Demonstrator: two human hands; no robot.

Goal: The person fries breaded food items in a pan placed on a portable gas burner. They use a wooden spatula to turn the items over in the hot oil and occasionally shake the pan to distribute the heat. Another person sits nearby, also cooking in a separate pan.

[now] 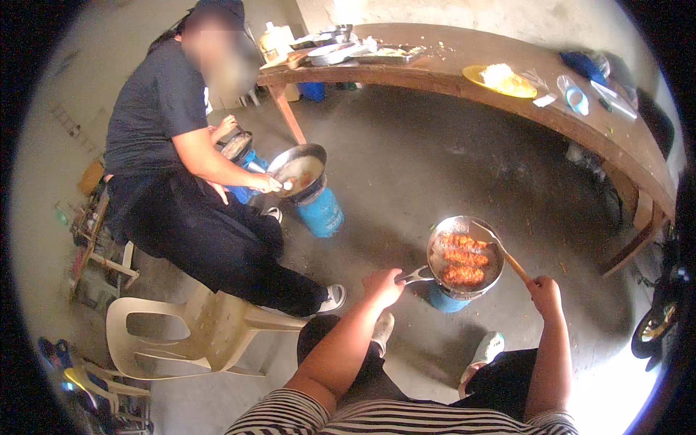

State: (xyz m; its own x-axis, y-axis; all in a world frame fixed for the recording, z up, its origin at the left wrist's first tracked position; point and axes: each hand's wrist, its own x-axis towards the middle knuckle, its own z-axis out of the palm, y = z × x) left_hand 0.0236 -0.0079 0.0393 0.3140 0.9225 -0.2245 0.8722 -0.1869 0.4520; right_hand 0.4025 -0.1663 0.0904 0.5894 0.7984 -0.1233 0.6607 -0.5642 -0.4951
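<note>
In front of me a frying pan [435, 239] sits on a small blue gas cylinder [448, 301]. Three long, orange-brown fried pieces [465, 258] lie side by side in its bubbling oil. My left hand [383, 288] is closed round the end of the pan's metal handle [417, 275]. In my right hand [545, 296] is the wooden handle of a spatula [516, 267]. Its pale, thin end reaches over the pan's right side, beside the fried pieces; whether it touches them I cannot tell.
To my left, a seated person [167, 145] holds a utensil at another pan [319, 156] on a blue cylinder [320, 212]. A plastic chair [210, 326] stands near my left arm. Beyond, a long wooden table [449, 54] carries a yellow plate [500, 81] and trays. A motorcycle wheel [656, 326] shows at right.
</note>
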